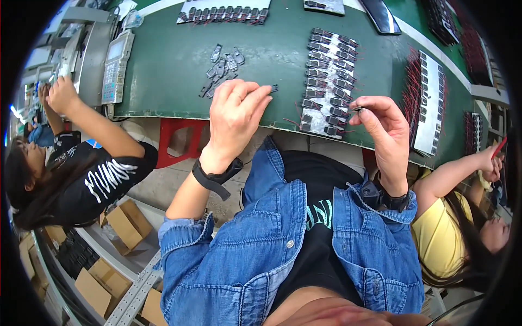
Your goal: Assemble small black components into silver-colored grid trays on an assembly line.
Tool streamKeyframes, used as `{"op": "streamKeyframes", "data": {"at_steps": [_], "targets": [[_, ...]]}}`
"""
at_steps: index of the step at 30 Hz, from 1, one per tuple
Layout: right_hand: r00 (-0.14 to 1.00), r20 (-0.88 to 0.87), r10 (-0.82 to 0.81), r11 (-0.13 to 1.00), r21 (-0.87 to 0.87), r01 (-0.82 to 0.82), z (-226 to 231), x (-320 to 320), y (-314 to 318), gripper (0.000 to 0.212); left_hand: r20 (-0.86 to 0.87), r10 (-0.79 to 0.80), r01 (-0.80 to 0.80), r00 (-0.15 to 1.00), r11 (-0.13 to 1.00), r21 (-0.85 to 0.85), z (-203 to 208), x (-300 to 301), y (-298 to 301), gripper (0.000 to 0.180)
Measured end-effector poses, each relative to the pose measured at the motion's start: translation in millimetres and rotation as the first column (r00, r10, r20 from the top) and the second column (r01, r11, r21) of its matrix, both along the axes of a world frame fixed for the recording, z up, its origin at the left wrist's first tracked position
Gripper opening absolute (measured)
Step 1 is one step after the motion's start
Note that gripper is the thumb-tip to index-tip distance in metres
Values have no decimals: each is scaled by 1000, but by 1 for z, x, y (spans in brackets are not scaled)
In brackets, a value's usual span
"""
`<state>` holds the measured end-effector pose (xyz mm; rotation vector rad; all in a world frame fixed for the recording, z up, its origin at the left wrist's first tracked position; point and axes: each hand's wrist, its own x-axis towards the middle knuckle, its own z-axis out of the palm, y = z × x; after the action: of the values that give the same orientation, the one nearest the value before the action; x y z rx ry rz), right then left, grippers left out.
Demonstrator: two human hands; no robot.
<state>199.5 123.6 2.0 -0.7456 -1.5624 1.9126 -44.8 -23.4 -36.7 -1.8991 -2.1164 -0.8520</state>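
My left hand (236, 111) is above the table's near edge, fingers bent and drawn together. A small black plastic part (274, 88) shows at its fingertips and appears pinched there. To the right, my right hand (387, 130) pinches a small dark component (356, 108) between thumb and forefinger; its exact kind is hard to make out. That hand is beside a pale board (331, 79) carrying two columns of small black modules (315, 63) with thin red and black wires. Beyond my left hand lies a loose pile of black plastic parts (220, 68).
A grey keypad device (117, 68) stands at the table's left. More module-laden boards lie at the back (223, 11) and right (429, 103), near a dark tray (380, 15). One person (81, 174) works on the left, another (446, 233) on the right. Cardboard boxes (129, 224) are lower left.
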Motion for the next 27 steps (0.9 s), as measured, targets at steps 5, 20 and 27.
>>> {"op": "streamKeyframes", "data": {"at_steps": [5,20,27], "targets": [[999,43,-12,999,42,10,5,-4,-1,17,89,70,-65,994,996,-63,-7,-6,-2,26],[996,84,1,999,41,-4,-1,-40,-13,13,670,-56,46,741,998,32,20,44,23,23],[986,162,-42,973,232,3,-12,-40,-9,12,997,28,72,66,997,-32,20,54,29,27]]}}
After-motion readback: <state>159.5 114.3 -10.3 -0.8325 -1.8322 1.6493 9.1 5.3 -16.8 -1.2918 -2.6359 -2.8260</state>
